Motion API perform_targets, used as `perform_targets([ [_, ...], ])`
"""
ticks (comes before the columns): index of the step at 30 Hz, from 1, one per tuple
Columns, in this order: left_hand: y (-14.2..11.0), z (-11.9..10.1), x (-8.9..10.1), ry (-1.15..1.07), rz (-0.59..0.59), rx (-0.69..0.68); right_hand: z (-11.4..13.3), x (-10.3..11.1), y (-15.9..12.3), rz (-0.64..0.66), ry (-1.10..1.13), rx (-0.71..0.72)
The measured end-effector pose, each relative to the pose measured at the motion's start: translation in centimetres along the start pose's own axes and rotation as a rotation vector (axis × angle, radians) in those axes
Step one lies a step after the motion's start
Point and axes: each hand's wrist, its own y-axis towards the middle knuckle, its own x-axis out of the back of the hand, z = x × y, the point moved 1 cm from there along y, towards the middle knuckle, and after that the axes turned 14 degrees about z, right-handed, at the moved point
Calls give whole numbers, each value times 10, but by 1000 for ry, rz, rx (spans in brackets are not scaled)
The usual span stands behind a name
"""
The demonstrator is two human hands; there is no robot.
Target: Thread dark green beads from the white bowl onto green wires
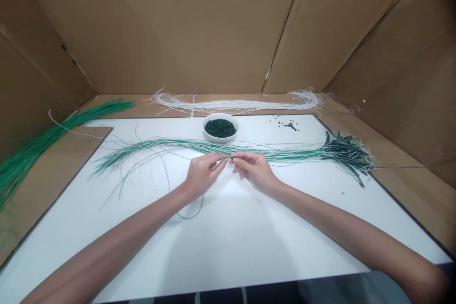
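Observation:
Fingertip to fingertip, my two hands meet over the middle of the white board, just in front of the bowl. My left hand is closed in a pinch on a thin green wire, whose loose length loops below the wrist. My right hand pinches a tiny dark bead at the meeting point; the fingers partly hide it. Behind the hands lies a long bundle of green wires, its right ends carrying many dark green beads. A white bowl full of dark green beads stands behind the bundle.
Several loose beads lie at the board's back right. White wires stretch along the back, and a thick green bundle lies at left. Cardboard walls enclose the white board.

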Motion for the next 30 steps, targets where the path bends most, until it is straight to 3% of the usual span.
perform_targets([
  [9, 1, -1, 0, 20, 23, 48, -5, 4, 0, -16, -17, 19],
  [18, 1, -1, 1, -6, 134, 89, -6, 5, 1, -26, 27, 30],
  [30, 2, -2, 0, -39, 94, 37, -8, 7, 1, -88, 23, 88],
])
